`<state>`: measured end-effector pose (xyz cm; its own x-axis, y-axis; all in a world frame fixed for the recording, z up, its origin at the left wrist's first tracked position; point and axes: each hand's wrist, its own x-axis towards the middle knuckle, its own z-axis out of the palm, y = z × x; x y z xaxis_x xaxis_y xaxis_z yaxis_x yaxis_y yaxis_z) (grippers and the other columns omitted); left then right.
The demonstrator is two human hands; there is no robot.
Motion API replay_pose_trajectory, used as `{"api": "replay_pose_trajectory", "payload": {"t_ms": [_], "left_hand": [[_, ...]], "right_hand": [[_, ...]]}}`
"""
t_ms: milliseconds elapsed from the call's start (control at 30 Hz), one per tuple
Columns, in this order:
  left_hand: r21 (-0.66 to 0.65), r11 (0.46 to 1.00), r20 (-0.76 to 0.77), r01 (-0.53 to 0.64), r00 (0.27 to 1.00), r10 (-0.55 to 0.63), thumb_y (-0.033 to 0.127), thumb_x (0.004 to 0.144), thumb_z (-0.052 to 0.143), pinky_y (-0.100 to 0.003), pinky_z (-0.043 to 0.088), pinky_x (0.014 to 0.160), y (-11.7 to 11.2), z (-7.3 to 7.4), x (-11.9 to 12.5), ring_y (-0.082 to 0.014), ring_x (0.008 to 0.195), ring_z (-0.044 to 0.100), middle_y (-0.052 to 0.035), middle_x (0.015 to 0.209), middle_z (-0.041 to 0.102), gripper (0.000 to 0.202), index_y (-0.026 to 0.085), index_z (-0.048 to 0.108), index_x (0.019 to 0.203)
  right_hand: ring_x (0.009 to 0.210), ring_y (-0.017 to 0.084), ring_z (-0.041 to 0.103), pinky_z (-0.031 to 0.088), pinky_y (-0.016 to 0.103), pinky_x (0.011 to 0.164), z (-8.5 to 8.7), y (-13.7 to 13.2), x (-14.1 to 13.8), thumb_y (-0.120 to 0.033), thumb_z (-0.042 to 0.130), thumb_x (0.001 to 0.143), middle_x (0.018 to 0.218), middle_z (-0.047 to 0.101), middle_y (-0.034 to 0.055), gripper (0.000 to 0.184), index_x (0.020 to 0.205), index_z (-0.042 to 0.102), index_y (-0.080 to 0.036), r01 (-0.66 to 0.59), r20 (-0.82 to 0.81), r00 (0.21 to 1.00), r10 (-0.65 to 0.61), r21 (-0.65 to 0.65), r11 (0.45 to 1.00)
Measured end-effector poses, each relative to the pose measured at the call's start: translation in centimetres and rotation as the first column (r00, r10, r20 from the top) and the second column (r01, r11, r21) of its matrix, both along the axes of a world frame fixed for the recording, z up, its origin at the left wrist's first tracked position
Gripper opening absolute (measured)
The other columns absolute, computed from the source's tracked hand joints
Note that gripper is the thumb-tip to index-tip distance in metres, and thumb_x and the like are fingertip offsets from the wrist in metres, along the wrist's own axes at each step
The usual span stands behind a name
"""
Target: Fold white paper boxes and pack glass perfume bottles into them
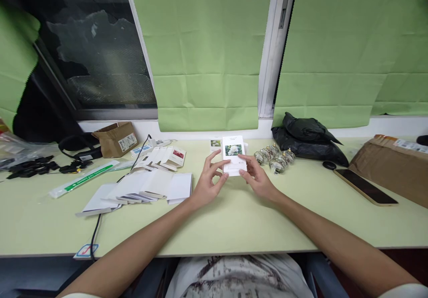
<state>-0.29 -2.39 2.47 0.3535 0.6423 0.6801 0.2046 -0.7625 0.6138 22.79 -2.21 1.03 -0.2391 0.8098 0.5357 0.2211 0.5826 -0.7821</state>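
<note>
A small white box (234,152) with a picture of white flowers stands between my hands above the middle of the table. My left hand (207,184) grips its left side, thumb at the lower corner. On the right edge, the fingers and thumb of my right hand (259,180) hold it too. Behind it a flower-printed card or box (216,143) lies partly hidden. To my left are several white folded cartons (140,185), with smaller white boxes (163,157) behind them. Several clear glass pieces with gold-coloured tops (281,161) lie right of my right hand.
Black plastic bags (309,140) lie at the back right. A phone (366,186) rests beside a brown parcel (394,164). An open cardboard box (117,140) stands back left, near a green-and-white packet (85,178). A black cable (96,231) runs over the table's front edge.
</note>
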Motion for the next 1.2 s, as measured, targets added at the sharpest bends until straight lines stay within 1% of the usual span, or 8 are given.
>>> {"api": "replay_pose_trajectory", "payload": {"t_ms": [67,200,333,533,700,933,1067,1200], "left_hand": [[-0.059,0.998,0.021,0.009,1.000,-0.008,0.037,0.103,0.061,-0.036,0.062,0.095,0.03,-0.07,0.06,-0.0184,0.113,0.061,-0.0089,0.170,0.025,0.039,0.034,0.061,0.142],[-0.162,0.986,0.070,0.039,0.997,-0.028,0.040,0.102,0.064,-0.036,0.059,0.095,0.45,-0.32,0.15,-0.0181,0.112,0.060,-0.0096,0.171,0.028,0.037,0.032,0.064,0.138],[-0.200,0.978,0.103,0.052,0.994,-0.032,0.043,0.100,0.066,-0.035,0.060,0.093,0.65,-0.39,0.23,-0.0178,0.109,0.061,-0.0108,0.171,0.029,0.038,0.030,0.065,0.136],[-0.065,0.997,0.036,-0.038,0.999,0.041,0.041,0.104,0.060,-0.033,0.062,0.087,0.06,0.02,0.27,-0.0155,0.104,0.064,-0.0093,0.168,0.032,0.033,0.032,0.067,0.135],[0.063,0.993,0.022,-0.099,0.995,0.098,0.037,0.103,0.062,-0.033,0.063,0.081,0.02,0.11,0.00,-0.0144,0.098,0.065,-0.0101,0.157,0.042,0.027,0.030,0.069,0.128],[0.105,0.994,-0.048,-0.033,0.998,0.039,0.034,0.103,0.062,-0.033,0.065,0.081,0.37,0.03,-0.17,-0.0149,0.098,0.064,-0.0110,0.158,0.040,0.034,0.033,0.062,0.137],[0.119,0.993,-0.066,-0.002,0.998,0.010,0.033,0.103,0.062,-0.034,0.065,0.084,0.50,0.01,-0.18,-0.0164,0.102,0.065,-0.0115,0.162,0.037,0.040,0.034,0.059,0.143],[0.130,0.991,-0.069,-0.010,0.997,0.019,0.031,0.103,0.062,-0.034,0.065,0.082,0.47,0.01,-0.26,-0.0156,0.100,0.066,-0.0115,0.162,0.039,0.038,0.033,0.061,0.142]], "right_hand": [[0.089,0.022,0.060,0.052,0.033,0.069,-0.02,-0.07,0.01,-0.052,0.054,0.103,0.111,0.063,0.0070,0.053,0.151,0.045,-0.032,-0.006,0.000,1.000,0.006,-0.003,1.000],[0.086,0.021,0.060,0.051,0.033,0.069,-0.04,-0.17,0.02,-0.050,0.055,0.103,0.112,0.064,0.0070,0.052,0.150,0.045,-0.031,-0.018,-0.005,1.000,0.018,-0.004,1.000],[0.087,0.022,0.059,0.051,0.033,0.069,-0.13,-0.12,-0.02,-0.051,0.056,0.103,0.106,0.063,0.0061,0.053,0.151,0.045,-0.030,0.006,-0.006,1.000,-0.007,-0.011,1.000],[0.081,0.019,0.056,0.047,0.029,0.064,-0.19,-0.07,0.16,-0.054,0.055,0.104,0.100,0.061,0.0035,0.051,0.149,0.048,-0.030,0.042,-0.001,0.999,-0.042,-0.035,0.999],[0.072,0.016,0.049,0.043,0.027,0.061,-0.23,-0.29,0.31,-0.054,0.054,0.104,0.090,0.058,0.0014,0.051,0.147,0.051,-0.027,0.036,0.037,0.999,-0.035,-0.024,0.999],[0.077,0.018,0.053,0.046,0.028,0.063,-0.32,-0.07,0.31,-0.054,0.051,0.105,0.103,0.062,0.0043,0.050,0.150,0.050,-0.031,0.045,0.009,0.999,-0.045,0.020,0.999],[0.072,0.017,0.050,0.047,0.029,0.063,-0.39,0.08,0.26,-0.055,0.050,0.106,0.099,0.062,0.0037,0.051,0.151,0.050,-0.031,0.043,-0.010,0.999,-0.043,0.017,0.999],[0.070,0.016,0.049,0.046,0.029,0.062,-0.42,0.13,0.27,-0.056,0.049,0.106,0.097,0.061,0.0034,0.053,0.151,0.050,-0.029,0.037,-0.024,0.999,-0.037,0.012,0.999]]}}
